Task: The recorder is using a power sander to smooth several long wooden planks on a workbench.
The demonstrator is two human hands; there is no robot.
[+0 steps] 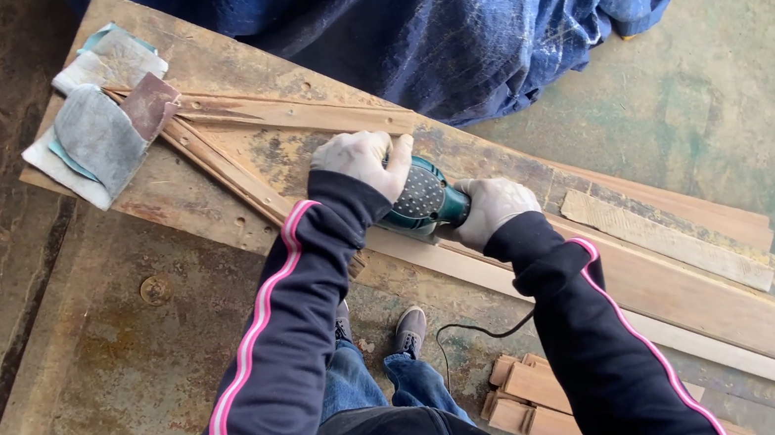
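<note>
Left hand (362, 159) and right hand (494, 206) grasping teal sander (423, 199), on wooden strip (432, 251)

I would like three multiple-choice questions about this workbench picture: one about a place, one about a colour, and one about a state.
1. Where does the folded pair of work gloves lie?
A. on the far-left end of the bench
B. on the floor by the shoes
C. on the blue tarp

2. What colour is the body of the power sander?
A. red
B. teal green
C. yellow

3. How is the sander held?
A. by the left hand alone
B. by nobody
C. by both gloved hands, the right hand at its rear

Answers:
1. A, the gloves rest on the bench's far-left end beside a sandpaper piece.
2. B, the housing between the hands looks teal green.
3. C, a hand grips each end of the tool.
</note>
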